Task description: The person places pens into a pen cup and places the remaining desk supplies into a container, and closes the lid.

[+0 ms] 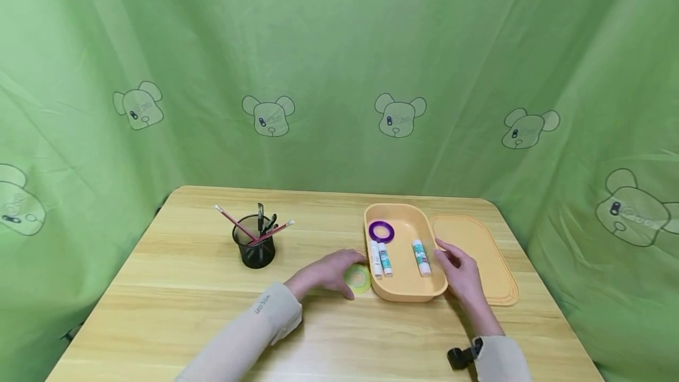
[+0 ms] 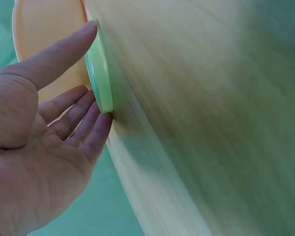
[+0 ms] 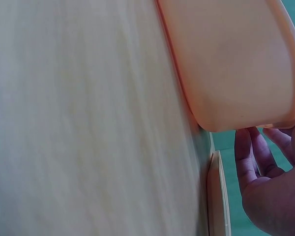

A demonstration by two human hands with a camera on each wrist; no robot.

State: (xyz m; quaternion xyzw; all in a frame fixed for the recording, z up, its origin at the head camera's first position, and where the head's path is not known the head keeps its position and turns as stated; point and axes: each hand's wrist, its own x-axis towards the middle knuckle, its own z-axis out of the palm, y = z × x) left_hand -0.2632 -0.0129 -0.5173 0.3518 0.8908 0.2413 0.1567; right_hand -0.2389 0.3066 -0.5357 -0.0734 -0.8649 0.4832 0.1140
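Note:
My left hand holds a green roll of tape by its edge, thumb on one side and fingertips on the other. The roll lies on the table beside the left wall of an orange plastic box. My right hand grips the box's right rim, its fingers against the outer wall. Inside the box are a purple roll of tape, two glue sticks side by side, the white one and the teal one, and a larger teal glue stick to the right.
An orange lid lies flat to the right of the box, partly behind my right hand. At the left, a black mesh pen cup holds pencils and pens. A green curtain surrounds the wooden table.

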